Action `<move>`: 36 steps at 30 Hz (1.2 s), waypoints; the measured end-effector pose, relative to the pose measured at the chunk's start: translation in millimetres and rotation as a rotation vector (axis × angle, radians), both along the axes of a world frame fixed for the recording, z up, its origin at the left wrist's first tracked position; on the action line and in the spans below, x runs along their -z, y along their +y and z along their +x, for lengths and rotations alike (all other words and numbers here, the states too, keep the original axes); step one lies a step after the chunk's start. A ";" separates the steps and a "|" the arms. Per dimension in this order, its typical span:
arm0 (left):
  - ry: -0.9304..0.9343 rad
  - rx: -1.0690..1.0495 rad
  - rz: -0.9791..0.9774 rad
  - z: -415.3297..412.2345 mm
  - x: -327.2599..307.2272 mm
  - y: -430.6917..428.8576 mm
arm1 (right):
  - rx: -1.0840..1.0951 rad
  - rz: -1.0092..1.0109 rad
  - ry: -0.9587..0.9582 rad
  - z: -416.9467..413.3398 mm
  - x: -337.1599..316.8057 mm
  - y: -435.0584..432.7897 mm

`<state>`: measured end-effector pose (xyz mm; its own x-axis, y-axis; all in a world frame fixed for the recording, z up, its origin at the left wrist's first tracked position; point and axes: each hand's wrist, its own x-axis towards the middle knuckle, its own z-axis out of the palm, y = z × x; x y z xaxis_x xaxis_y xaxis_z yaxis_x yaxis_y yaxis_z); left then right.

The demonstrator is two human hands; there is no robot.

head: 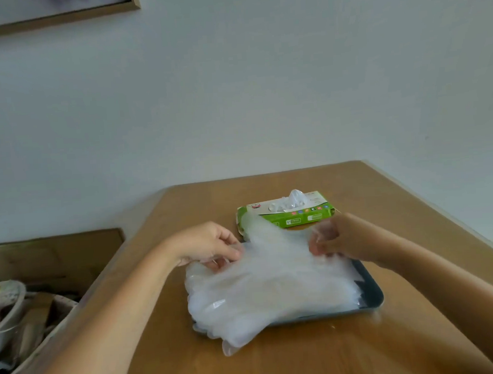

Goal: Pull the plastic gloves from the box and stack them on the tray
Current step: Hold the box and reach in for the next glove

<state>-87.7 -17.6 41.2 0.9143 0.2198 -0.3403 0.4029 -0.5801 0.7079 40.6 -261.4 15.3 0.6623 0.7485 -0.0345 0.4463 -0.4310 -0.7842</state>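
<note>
On the wooden surface, the dark tray carries a thick stack of clear plastic gloves; their finger ends hang over its near left corner. At the far edge of the stack, the left hand and the right hand each pinch the top glove with curled fingers, one at each side. The person should lay it flat, in line with the others, and release softly, because the film probably slides. Behind, the green box shows the next glove sticking out.
</note>
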 end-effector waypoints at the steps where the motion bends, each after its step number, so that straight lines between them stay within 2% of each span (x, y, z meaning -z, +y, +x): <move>1: 0.021 0.002 0.040 1.8 6.6 1.5 | 0.021 -0.034 -0.023 0.8 6.2 1.2; 4: 0.033 0.015 0.209 1.0 11.5 7.0 | 0.053 -0.093 -0.069 2.9 18.7 6.0; 9: 0.067 -0.026 0.312 -3.6 -0.2 9.6 | 0.078 -0.114 -0.087 5.1 18.9 6.6; 11: 0.083 -0.070 0.460 -4.5 -1.0 10.6 | 0.079 -0.116 -0.085 4.4 20.0 7.1; 12: 0.016 -0.104 0.589 -5.0 -0.1 9.4 | 0.077 -0.116 -0.091 3.9 20.4 7.1; 14: -0.318 -0.165 0.781 -7.8 1.0 -3.2 | 0.071 -0.109 -0.096 3.6 21.4 8.2; 16: -0.634 -0.054 0.657 -10.1 1.4 -28.3 | 0.066 -0.103 -0.095 3.4 21.6 8.2; 17: -0.663 0.040 0.565 -11.0 3.0 -42.5 | 0.068 -0.104 -0.100 2.8 21.6 8.1; 20: -0.463 0.265 0.522 -6.4 23.8 -66.6 | 0.099 -0.118 -0.113 1.5 22.5 9.9; 22: -0.335 0.261 0.443 -2.6 38.8 -63.8 | 0.132 -0.119 -0.084 0.4 20.9 12.3; 24: -0.296 0.192 0.208 -1.2 48.1 -58.0 | 0.188 -0.083 -0.018 2.0 17.5 12.6; 25: -0.299 0.158 0.121 -0.5 52.5 -54.8 | 0.220 -0.068 -0.048 3.4 16.5 11.3; 26: -0.308 0.135 0.078 0.4 56.5 -51.5 | 0.262 -0.069 -0.175 5.4 15.8 9.5; 28: -0.318 0.108 0.050 1.8 61.4 -47.1 | 0.301 -0.002 -0.553 6.4 14.7 5.9; 29: -0.312 0.104 0.047 1.8 62.5 -46.2 | 0.232 0.090 -0.655 1.9 11.9 6.4; 31: -0.297 0.110 0.048 1.3 63.1 -45.8 | -0.030 0.155 -0.664 -7.3 10.4 9.9; 34: -0.261 0.186 0.125 -2.4 60.9 -47.3 | -0.359 -0.125 -0.546 -18.0 24.8 15.7; 36: -0.223 0.276 0.245 -6.0 59.7 -48.0 | -0.442 -0.326 -0.436 -19.1 31.1 11.7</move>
<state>-93.6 -65.6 -18.5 0.9954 0.0066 -0.0958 0.0620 -0.8066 0.5879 21.5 -249.7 -15.8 0.3023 0.9476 -0.1032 0.8785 -0.3190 -0.3558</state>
